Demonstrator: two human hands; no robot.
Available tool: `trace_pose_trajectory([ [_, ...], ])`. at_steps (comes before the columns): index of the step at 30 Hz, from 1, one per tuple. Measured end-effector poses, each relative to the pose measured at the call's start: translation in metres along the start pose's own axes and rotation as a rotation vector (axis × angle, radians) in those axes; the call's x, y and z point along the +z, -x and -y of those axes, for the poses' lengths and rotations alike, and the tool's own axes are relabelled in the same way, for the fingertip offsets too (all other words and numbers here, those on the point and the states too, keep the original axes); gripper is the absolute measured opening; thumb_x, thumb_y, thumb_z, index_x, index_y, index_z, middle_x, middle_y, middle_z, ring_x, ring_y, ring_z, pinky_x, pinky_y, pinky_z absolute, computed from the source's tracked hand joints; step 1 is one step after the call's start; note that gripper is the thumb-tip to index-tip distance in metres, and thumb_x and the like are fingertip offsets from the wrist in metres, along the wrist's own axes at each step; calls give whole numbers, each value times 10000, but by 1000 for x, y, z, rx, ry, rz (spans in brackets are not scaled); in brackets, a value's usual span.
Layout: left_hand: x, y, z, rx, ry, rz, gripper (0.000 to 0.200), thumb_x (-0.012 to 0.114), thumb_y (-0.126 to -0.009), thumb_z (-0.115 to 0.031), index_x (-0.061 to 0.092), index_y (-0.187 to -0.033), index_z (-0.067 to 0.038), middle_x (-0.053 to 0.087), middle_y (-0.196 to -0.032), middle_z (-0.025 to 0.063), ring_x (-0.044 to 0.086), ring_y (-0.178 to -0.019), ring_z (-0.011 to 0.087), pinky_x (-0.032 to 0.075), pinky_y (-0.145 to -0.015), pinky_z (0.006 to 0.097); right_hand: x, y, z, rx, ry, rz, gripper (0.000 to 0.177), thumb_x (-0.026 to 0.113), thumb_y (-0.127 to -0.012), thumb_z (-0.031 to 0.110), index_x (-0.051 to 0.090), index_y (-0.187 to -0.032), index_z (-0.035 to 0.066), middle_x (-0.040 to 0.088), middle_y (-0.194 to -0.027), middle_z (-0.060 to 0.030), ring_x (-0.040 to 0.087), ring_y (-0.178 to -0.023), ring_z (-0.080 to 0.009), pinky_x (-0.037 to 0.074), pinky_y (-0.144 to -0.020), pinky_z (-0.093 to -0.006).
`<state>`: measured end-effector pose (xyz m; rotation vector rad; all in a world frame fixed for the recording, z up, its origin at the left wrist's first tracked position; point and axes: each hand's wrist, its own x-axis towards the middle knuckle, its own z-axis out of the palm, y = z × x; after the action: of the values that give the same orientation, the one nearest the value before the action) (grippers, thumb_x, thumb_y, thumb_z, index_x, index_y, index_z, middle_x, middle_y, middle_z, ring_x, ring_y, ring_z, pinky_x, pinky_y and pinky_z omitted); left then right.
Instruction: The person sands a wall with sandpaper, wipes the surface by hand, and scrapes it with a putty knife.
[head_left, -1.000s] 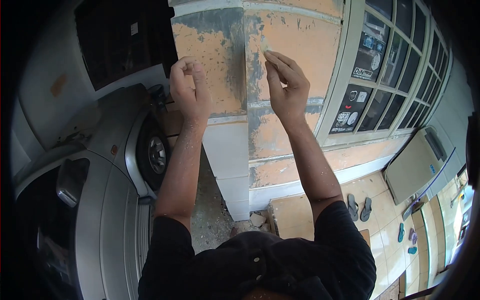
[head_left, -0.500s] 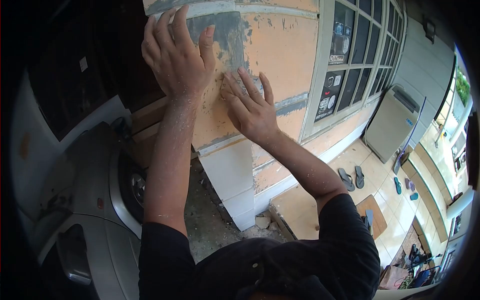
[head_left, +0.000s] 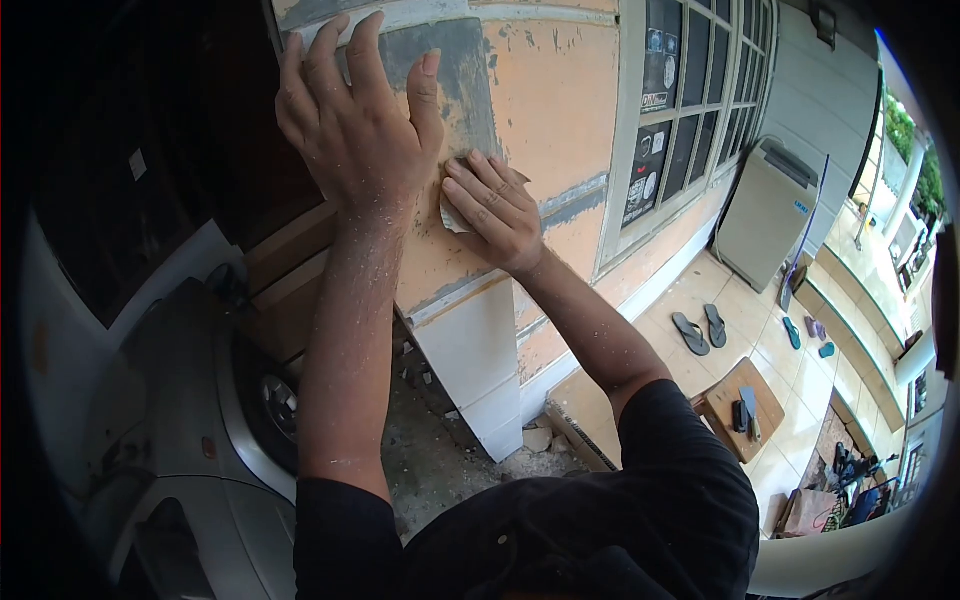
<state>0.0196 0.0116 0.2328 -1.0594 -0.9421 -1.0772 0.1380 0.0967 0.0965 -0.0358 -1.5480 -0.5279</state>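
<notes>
My left hand (head_left: 360,120) rests against the corner of the wall near the top of the view, its fingers spread and holding nothing. Below it and to the right, my right hand (head_left: 495,212) lies flat over a piece of sandpaper (head_left: 455,217), pressing it to the wall. Only the edges of the sheet show at either side of that hand. The wall (head_left: 555,95) has worn orange paint with grey scraped patches (head_left: 440,60). Pale dust specks cover both forearms.
On the right are a barred window (head_left: 690,100), a washing machine (head_left: 765,215), sandals (head_left: 690,333) and a small wooden stool (head_left: 768,385) bearing a scraper (head_left: 750,412) and a dark-handled tool (head_left: 739,417). A car (head_left: 200,440) stands close on the left. Rubble (head_left: 540,440) lies below the wall.
My right hand's fingers have come together and flattened over the sandpaper, a little lower on the wall. The left hand stays on the corner. The view has shifted slightly, showing more of the stool.
</notes>
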Motion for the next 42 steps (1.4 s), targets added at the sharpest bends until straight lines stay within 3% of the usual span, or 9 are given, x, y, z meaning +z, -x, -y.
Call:
trace_pose_trajectory([
  [3,0,0,0,5,-23,0,479,569,-1027,-483,581,-1379,-159,549,-1412,88,451,-1386,370,354,-1103,562,-6,-13,-4,-46,-23,17,443,837,-743,109,735,-1159,-4,733,-1252,-177,684,-1230,-336,549,-1057,-453],
  [15,3,1,1,27,-59,-27,425,608,-1007,-433,608,-1339,-167,545,-1391,86,445,-1392,372,360,-1091,569,-4,-44,-27,-48,-2,-95,382,811,-737,85,766,-1107,5,745,-1205,-158,714,-1166,-313,594,-1009,-441],
  [18,0,1,1,37,-80,0,425,610,-1005,-428,608,-1340,-168,534,-1401,87,437,-1397,377,353,-1099,570,-6,-50,-20,-29,105,-47,437,799,-758,86,742,-1187,21,719,-1278,-156,682,-1230,-307,552,-1063,-449],
  [21,6,4,6,6,-96,2,419,611,-1004,-424,612,-1335,-166,534,-1406,88,435,-1397,378,352,-1101,567,-17,-24,5,77,213,201,487,693,-863,62,656,-1349,46,625,-1445,-147,569,-1384,-293,413,-1192,-464],
  [26,5,5,5,-11,-104,49,410,556,-1033,-418,577,-1351,-158,503,-1410,109,403,-1417,363,339,-1115,581,-21,-19,15,105,170,269,473,659,-888,70,650,-1361,57,627,-1448,-124,550,-1402,-275,424,-1186,-464],
  [30,3,3,3,-14,-34,-17,364,587,-1019,-383,643,-1291,-147,591,-1342,84,472,-1360,362,361,-1104,532,-27,-67,-13,1,105,255,463,650,-908,96,641,-1368,45,618,-1453,-122,574,-1374,-270,455,-1171,-464],
  [34,-3,6,9,7,166,-50,282,590,-1026,-305,675,-1229,-130,653,-1225,61,533,-1260,318,382,-1071,486,-42,-43,-16,-188,108,333,447,643,-908,108,654,-1353,63,635,-1437,-99,599,-1345,-258,477,-1166,-427],
  [39,-4,0,2,28,126,-65,242,584,-1028,-258,691,-1189,-112,669,-1186,65,571,-1189,302,388,-1058,475,-55,-42,-43,-494,43,453,432,634,-901,120,672,-1331,98,667,-1405,-30,624,-1315,-200,496,-1151,-372],
  [42,-3,-1,11,38,171,-49,227,568,-1038,-250,699,-1168,-117,658,-1180,67,568,-1180,303,391,-1056,480,-55,-73,-57,-450,132,368,425,626,-904,137,674,-1325,106,663,-1413,-8,627,-1309,-189,482,-1162,-377],
])
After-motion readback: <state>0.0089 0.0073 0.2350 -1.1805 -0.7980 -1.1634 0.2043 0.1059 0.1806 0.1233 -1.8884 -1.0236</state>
